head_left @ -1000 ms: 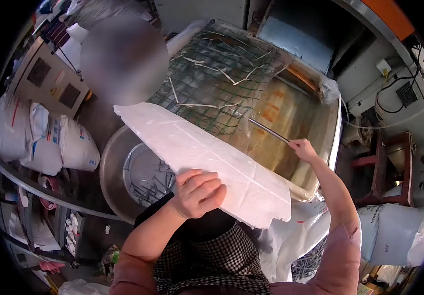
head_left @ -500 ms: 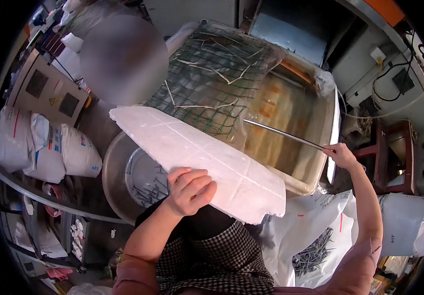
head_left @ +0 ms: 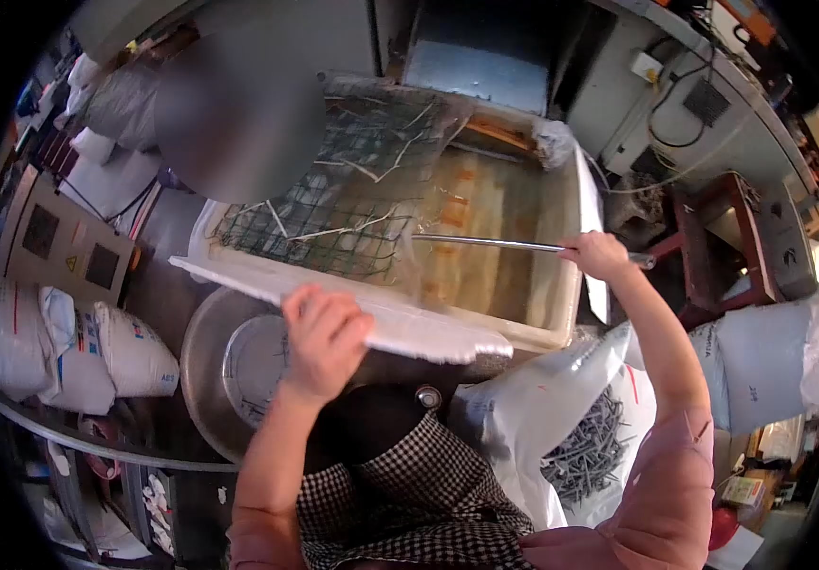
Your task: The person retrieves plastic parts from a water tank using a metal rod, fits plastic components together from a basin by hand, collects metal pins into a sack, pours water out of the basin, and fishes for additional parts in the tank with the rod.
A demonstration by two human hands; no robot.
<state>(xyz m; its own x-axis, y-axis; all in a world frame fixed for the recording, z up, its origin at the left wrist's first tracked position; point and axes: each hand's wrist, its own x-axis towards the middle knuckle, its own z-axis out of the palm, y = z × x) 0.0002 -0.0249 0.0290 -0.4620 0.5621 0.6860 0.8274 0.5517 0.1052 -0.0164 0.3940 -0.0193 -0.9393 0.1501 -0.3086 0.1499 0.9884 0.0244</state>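
Note:
My left hand (head_left: 326, 340) grips the near edge of a white foam board (head_left: 419, 328), its fingers wrapped over the top. The board stands tilted along the near side of a cream tub (head_left: 554, 337). My right hand (head_left: 601, 255) is closed round a metal rod (head_left: 499, 243) at the tub's right rim. The rod lies nearly level over the murky water, and its far end reaches the edge of a green net (head_left: 333, 223) with pale strips on it. That tip is blurred.
A metal basin (head_left: 202, 366) stands at the left below the board. White sacks (head_left: 139, 350) are at the far left. An open white bag holds grey pieces (head_left: 588, 454) at the lower right. A red frame (head_left: 713, 247) stands right of the tub.
The foam board has tipped from its broad face to nearly edge-on, and my left hand has risen with it. The rod has swung to nearly level. The view has shifted.

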